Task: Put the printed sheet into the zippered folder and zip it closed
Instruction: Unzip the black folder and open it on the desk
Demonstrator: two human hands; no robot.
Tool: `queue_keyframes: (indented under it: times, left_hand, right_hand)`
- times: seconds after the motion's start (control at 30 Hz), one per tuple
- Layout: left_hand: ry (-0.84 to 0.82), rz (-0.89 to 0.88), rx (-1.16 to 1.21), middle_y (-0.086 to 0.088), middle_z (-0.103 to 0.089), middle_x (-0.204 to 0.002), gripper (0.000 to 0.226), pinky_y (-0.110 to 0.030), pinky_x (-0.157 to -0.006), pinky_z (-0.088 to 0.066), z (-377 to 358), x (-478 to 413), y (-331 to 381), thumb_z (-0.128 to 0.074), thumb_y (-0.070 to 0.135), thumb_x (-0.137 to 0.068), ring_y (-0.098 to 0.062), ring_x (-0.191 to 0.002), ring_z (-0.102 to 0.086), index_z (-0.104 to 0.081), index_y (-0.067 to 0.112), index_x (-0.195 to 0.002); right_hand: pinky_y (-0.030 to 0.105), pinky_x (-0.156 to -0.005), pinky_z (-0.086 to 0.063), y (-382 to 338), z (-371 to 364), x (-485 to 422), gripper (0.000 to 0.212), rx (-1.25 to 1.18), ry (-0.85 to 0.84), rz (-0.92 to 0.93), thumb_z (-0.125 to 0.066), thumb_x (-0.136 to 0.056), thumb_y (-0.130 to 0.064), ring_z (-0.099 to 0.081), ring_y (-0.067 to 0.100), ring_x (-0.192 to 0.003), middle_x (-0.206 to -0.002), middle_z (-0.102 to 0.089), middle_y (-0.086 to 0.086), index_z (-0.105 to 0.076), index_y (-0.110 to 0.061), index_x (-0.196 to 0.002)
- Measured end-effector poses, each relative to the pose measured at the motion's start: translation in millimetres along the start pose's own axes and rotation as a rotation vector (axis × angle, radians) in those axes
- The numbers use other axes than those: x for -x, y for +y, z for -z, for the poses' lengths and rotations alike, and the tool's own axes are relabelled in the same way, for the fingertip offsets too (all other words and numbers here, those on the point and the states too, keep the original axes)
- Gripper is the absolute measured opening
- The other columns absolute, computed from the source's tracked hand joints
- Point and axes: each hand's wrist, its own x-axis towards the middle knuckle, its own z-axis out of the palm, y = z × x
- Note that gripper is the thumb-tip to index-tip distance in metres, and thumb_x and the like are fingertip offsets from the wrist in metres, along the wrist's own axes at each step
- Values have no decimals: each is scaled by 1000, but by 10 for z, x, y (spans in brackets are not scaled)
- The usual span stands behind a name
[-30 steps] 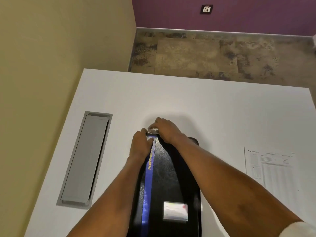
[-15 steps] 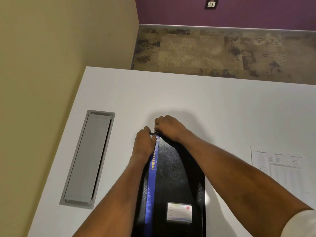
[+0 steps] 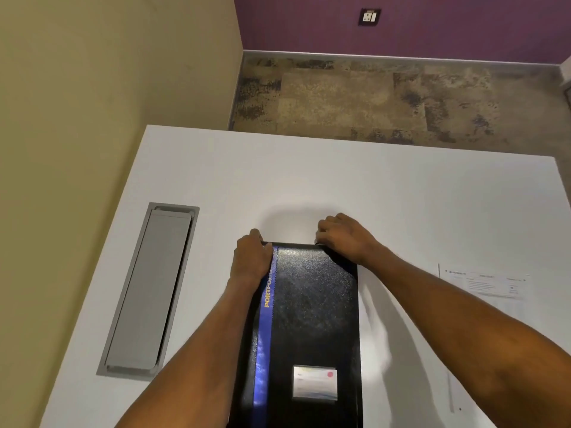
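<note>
A black zippered folder (image 3: 312, 304) with a blue stripe and a white label lies flat on the white table (image 3: 340, 180), long side running away from me. My left hand (image 3: 251, 257) presses down on its far left corner, fingers curled over the edge. My right hand (image 3: 343, 236) is at the far right corner, fingertips pinched on something small at the folder's top edge, apparently the zipper pull. The printed sheet (image 3: 488, 285) lies flat on the table to the right, partly behind my right forearm.
A grey cable hatch (image 3: 148, 288) is set into the table on the left. A beige wall runs along the left side, and patterned carpet and a purple wall lie beyond the table's far edge.
My right hand has slid from beside my left hand at the far left corner rightward along the folder's top edge to the far right corner. My left hand has stayed put.
</note>
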Motion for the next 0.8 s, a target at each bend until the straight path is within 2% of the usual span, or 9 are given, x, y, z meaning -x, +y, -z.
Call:
queue_keyframes:
  times: [0.13, 0.27, 0.4, 0.5, 0.6, 0.67, 0.73, 0.8]
  left_hand:
    - [5, 22, 10, -13, -65, -99, 23, -43, -80, -56, -9, 14, 33, -63, 27, -96, -35, -89, -65, -58, 5, -100]
    - [12, 40, 32, -12, -65, -94, 25, -42, -78, -55, -11, 22, 59, -65, 29, -93, -34, -87, -65, -59, 5, -97]
    - [11, 40, 20, -15, -65, -98, 25, -44, -80, -55, -39, 22, 69, -63, 27, -93, -37, -91, -64, -58, 3, -99]
    - [2, 38, -63, -19, -61, -111, 25, -43, -83, -50, -74, 67, 136, -59, 24, -96, -40, -101, -61, -58, 2, -109]
    - [98, -128, -373, -18, -56, -122, 28, -46, -87, -50, -175, 177, 282, -55, 17, -97, -37, -111, -56, -59, 3, -121]
    - [114, -333, -433, -16, -57, -134, 36, -46, -96, -48, -308, 264, 435, -57, 19, -96, -35, -121, -55, -60, 7, -130]
    - [-8, -465, -377, -15, -44, -158, 52, -45, -119, -35, -487, 343, 603, -57, 24, -99, -33, -144, -42, -49, 11, -150]
    - [-133, -534, -349, -11, -28, -170, 62, -44, -129, -20, -676, 400, 762, -53, 24, -103, -28, -157, -25, -34, 13, -161]
  right_hand:
    - [36, -87, -45, 91, -38, 342, 19, -6, -8, -142, -60, -97, -25, -59, 18, -100, -107, -65, -7, -74, -31, -108]
    - [37, -82, -45, 131, -115, 668, 17, -66, -2, -338, -59, -95, -27, -59, 19, -96, -101, -64, -7, -74, -28, -102]
    - [35, -76, -50, -7, -273, 1051, 19, -201, 61, -509, -55, -101, -33, -64, 22, -96, -102, -66, -4, -72, -26, -105]
    - [36, -77, -53, -272, -353, 1219, 16, -416, 170, -650, -57, -102, -28, -66, 20, -96, -102, -66, -3, -72, -24, -106]
    - [38, -80, -54, -476, -409, 1226, 16, -502, 231, -794, -57, -101, -23, -66, 20, -94, -101, -66, -3, -73, -22, -102]
    - [39, -81, -53, -541, -418, 1185, 17, -557, 249, -876, -56, -99, -19, -66, 22, -91, -101, -65, -1, -72, -19, -99]
    - [40, -81, -54, -576, -425, 1137, 18, -611, 267, -928, -54, -98, -18, -65, 25, -89, -100, -64, 0, -72, -17, -97]
    - [42, -80, -55, -615, -444, 1102, 18, -661, 304, -966, -53, -98, -21, -64, 24, -85, -97, -64, 1, -70, -17, -94]
